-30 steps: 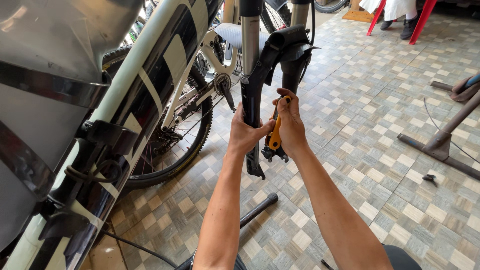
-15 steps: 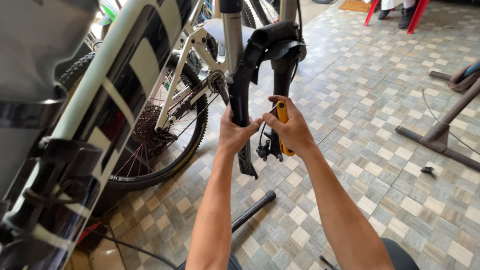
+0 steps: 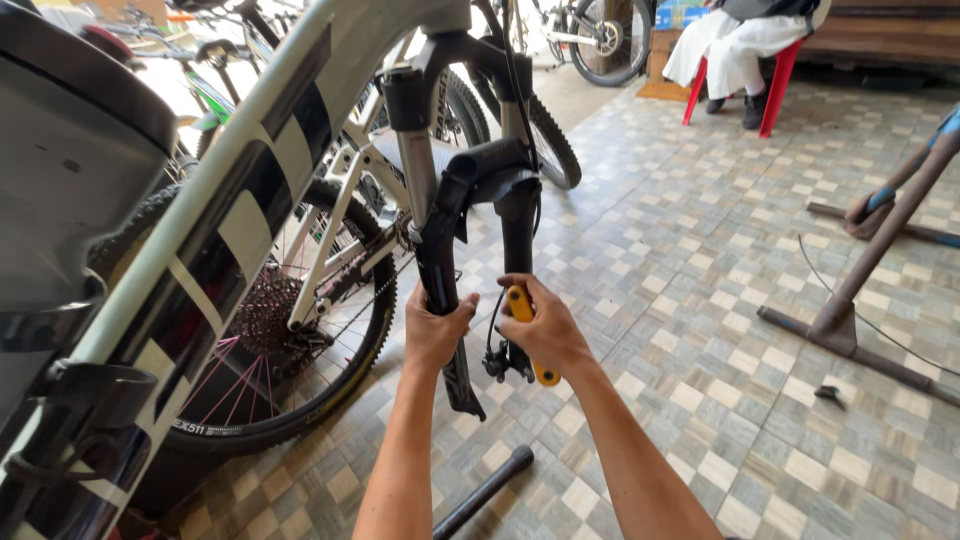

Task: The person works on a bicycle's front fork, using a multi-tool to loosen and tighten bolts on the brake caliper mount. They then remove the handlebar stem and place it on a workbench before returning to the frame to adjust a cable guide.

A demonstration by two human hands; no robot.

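- Both forearms reach up from bottom of frame, wrists near level, hands close together at the fork (image 3: 480, 230) bottom.
- Left hand (image 3: 437, 328) wrapped shut round the left fork leg, thumb up.
- Right hand (image 3: 548, 330) closed on a yellow-handled tool (image 3: 530, 340), held upright vs. the right leg; tool tip hidden behind fingers.
- Fork: black lowers w/ arch, grey stanchions, no front wheel; hangs mid-frame off a white/black frame (image 3: 250, 200), above tile floor (image 3: 700, 300).
- Rear wheel (image 3: 290, 360) w/ cassette just left of left hand.
- Black tube (image 3: 485, 492) on floor below hands.
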